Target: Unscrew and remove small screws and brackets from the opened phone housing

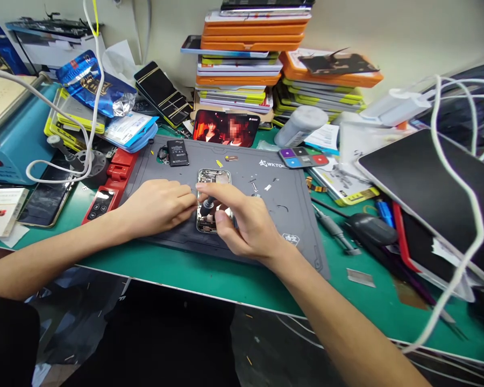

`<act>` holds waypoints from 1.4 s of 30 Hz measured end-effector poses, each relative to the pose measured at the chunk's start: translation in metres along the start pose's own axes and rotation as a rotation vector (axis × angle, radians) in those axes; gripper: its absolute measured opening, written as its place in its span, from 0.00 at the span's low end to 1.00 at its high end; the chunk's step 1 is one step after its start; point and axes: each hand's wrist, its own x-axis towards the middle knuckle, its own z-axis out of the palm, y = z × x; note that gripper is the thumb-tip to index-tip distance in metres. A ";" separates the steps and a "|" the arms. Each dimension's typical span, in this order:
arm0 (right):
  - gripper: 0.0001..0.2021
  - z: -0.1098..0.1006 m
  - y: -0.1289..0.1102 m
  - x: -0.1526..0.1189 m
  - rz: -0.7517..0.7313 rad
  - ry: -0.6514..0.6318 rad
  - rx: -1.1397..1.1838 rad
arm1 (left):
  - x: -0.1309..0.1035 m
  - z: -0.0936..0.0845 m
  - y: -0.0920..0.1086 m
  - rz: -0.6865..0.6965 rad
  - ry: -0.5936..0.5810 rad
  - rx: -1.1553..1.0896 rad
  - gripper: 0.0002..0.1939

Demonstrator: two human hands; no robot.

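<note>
An opened phone (214,176) with its inner parts bare lies on the grey work mat (242,248). My right hand (246,217) is over it, with fingers and thumb closed around a dark screwdriver (206,207). The screwdriver points down into the phone; its tip is hard to make out. At the phone's left edge my left hand (161,203) is closed, its curled fingertips against the frame and partly hidden. A black phone battery (178,152) lies farther back on the mat. Small loose parts (254,185) are scattered to the right of the phone.
Behind the mat, a lit phone (226,129) leans before a tall stack of boxes (242,70). A red device (105,196) borders the mat's left side. On the right are a grey pen-like tool (334,231), a black panel (431,188) and a white cable (474,236).
</note>
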 end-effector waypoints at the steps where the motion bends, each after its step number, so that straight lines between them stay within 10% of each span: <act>1: 0.30 0.000 0.000 0.000 0.006 0.005 0.010 | 0.000 0.000 0.000 0.000 -0.010 -0.003 0.20; 25: 0.26 0.009 0.000 -0.005 0.196 0.177 0.341 | 0.000 -0.006 0.003 -0.152 -0.166 -0.430 0.09; 42: 0.30 0.008 0.005 -0.009 0.154 0.073 0.082 | 0.005 -0.012 0.008 -0.359 -0.150 -0.181 0.13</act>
